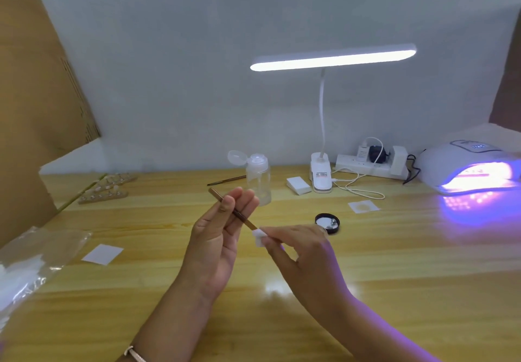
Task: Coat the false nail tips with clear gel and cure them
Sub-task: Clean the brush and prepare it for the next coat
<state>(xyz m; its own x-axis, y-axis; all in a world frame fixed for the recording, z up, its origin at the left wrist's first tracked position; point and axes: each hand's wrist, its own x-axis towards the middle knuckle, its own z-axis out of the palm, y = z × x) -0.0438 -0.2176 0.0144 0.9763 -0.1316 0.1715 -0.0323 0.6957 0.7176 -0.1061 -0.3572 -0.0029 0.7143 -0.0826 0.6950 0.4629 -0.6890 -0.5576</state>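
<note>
Nearest, over the desk [394, 277], the left hand [217, 237] pinches a thin brown brush [234, 211] at mid-handle between thumb and fingers. The right hand [304, 254] closes its fingers on a small white pad [258, 236] wrapped round the brush's tip, so the bristles are hidden. The brush looks light and stiff, and mid-handle is a sound place to hold it.

Just beyond the hands a small black pot [327, 223] lies open and shiny inside, probably holding the gel.

Farther off, at the left, the false nail tips [105, 189] stand in rows on two strips. They are pale, tiny and glossy, probably featherlight and easily knocked loose. They are better carried by the strip than by the tips.

At the far right the curing lamp [465, 164] glows violet.
</note>
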